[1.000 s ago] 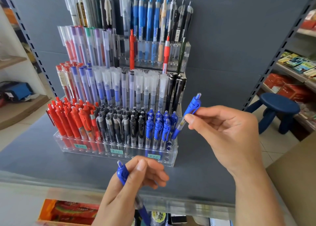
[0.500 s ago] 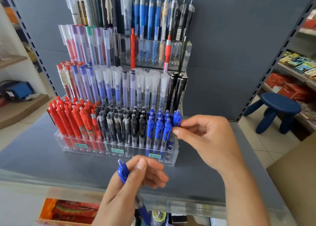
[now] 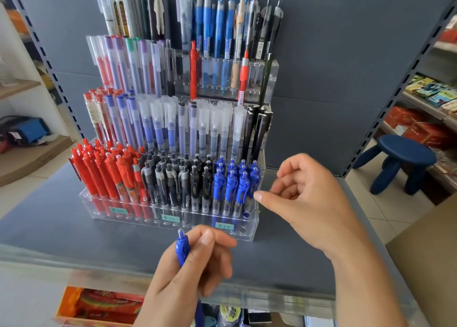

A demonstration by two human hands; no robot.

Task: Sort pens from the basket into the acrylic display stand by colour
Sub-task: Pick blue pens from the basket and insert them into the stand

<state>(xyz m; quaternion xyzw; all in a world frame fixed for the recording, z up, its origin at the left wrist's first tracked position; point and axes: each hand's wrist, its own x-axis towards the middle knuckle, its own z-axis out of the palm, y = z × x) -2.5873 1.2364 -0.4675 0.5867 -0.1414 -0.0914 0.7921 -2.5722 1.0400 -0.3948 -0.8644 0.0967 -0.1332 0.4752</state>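
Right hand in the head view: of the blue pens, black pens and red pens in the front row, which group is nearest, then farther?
From the right hand:
1. Blue pens, right end, beside its fingers.
2. Black pens, middle.
3. Red pens, far left end.

Clear tiered acrylic stand (image 3: 249, 227) upright on grey shelf; front row grouped red pens (image 3: 106, 176), black pens (image 3: 178, 180), blue pens (image 3: 235, 183). One more blue pen (image 3: 182, 250) held upright below it.

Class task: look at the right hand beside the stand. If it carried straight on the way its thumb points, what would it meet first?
Most likely the blue pens at the near right end of the acrylic stand; the right hand has its thumb tip just beside them, though depth is uncertain.
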